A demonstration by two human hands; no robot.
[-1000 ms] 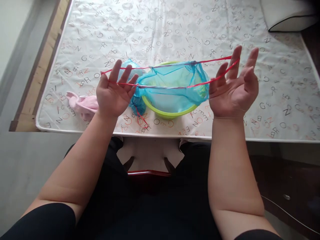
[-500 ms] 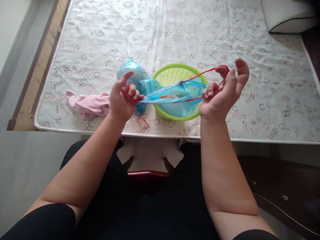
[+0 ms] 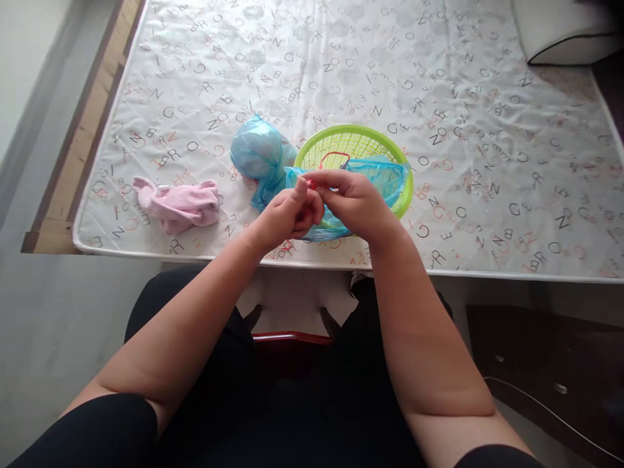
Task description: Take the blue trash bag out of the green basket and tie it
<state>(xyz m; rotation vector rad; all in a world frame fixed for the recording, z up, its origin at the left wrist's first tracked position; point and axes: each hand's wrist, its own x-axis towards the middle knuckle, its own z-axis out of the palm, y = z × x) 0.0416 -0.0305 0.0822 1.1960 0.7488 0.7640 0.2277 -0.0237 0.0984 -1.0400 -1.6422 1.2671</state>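
Note:
My left hand (image 3: 295, 211) and my right hand (image 3: 353, 200) meet over the near left rim of a green plastic basket (image 3: 307, 146). Both are closed, pinching a red drawstring (image 3: 336, 155) between their fingertips. A loop of that string rises behind my fingers. The drawstring belongs to a thin blue plastic bag (image 3: 385, 174), which lies partly inside the basket and spills over its near edge. Beside the basket on the left rests a filled blue plastic bag (image 3: 258, 149), rounded and twisted at its neck. My fingers hide part of the string.
A crumpled pink cloth (image 3: 178, 205) lies on the table left of my hands. The table has a white cover printed with letters (image 3: 487, 162). At the far right corner stands a white object with black piping (image 3: 565, 36). The table's near edge runs below my wrists.
My hands have come together from wide apart, my right hand moving left and my left hand slightly right. The drawstring, stretched taut before, is now slack and bunched at my fingers.

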